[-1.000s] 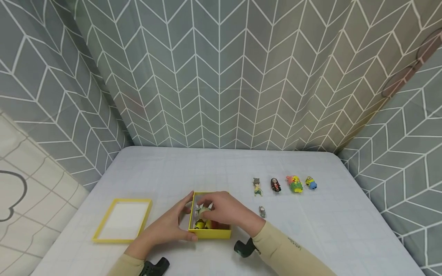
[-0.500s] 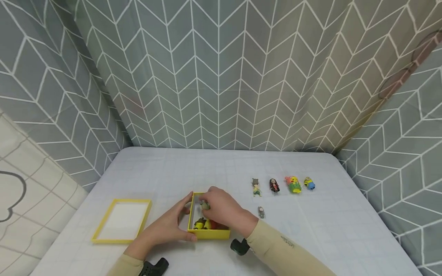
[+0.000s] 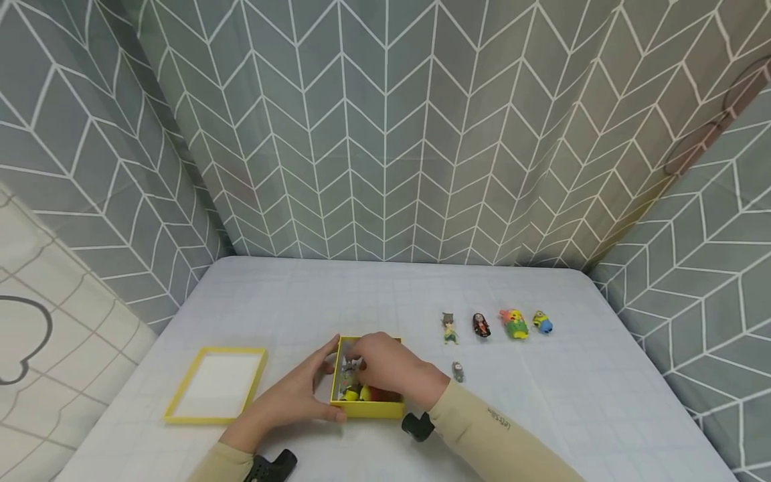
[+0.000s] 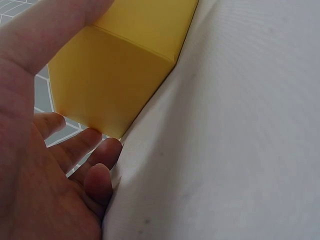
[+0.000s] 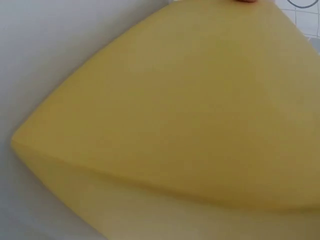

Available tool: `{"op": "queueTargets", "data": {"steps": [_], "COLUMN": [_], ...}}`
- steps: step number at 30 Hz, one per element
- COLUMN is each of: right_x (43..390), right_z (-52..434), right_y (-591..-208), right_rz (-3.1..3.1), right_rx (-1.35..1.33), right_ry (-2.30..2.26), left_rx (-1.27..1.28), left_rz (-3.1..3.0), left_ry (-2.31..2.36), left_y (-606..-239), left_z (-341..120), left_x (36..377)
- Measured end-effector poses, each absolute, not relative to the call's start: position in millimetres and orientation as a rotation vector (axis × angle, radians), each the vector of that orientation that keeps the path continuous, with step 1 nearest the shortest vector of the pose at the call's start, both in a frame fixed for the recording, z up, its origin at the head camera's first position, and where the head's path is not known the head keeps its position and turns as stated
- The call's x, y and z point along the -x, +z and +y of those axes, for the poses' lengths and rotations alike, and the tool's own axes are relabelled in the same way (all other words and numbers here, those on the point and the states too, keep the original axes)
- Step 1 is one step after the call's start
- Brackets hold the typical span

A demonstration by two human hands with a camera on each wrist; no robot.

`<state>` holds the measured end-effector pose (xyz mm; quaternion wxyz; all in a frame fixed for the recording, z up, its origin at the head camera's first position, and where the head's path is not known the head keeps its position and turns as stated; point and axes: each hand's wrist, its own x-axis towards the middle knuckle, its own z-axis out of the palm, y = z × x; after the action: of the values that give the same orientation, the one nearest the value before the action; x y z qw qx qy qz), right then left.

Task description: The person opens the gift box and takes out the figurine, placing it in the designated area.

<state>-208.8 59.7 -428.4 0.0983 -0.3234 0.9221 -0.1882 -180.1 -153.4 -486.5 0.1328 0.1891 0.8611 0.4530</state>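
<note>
While the left hand (image 3: 295,395) grips the box (image 3: 365,406), the right hand (image 3: 388,368) pinches a figure (image 3: 351,365) inside; 5 figures (image 3: 482,324) stand out on the table (image 3: 385,294), more remain boxed.

Head view: soft even light falling from above, shadows staying faint under hands; curtain lines bowing at 3 and 9 o'clock edges. Right wrist view: yellow box (image 5: 175,115) filling frame, blurring badly. Left wrist view: left hand (image 4: 35,165) sitting out of focus at 8 o'clock.
</note>
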Motion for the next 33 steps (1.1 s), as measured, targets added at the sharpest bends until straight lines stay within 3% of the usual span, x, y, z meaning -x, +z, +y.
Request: {"op": "queueTargets", "data": {"steps": [19,33], "right_x": [210,212], "right_z": [45,45], "right_y": [-425,-432], "right_rz": [2.71,2.709], "right_rx": [0.802,0.785], "right_ry": [-0.366,-0.512], "left_rx": [-0.545,-0.557], "left_rz": [2.508,2.5], "left_ry": [1.3,1.295], "left_y": [-484,-487], "left_z": [-152,-153], "left_x": [180,181]}}
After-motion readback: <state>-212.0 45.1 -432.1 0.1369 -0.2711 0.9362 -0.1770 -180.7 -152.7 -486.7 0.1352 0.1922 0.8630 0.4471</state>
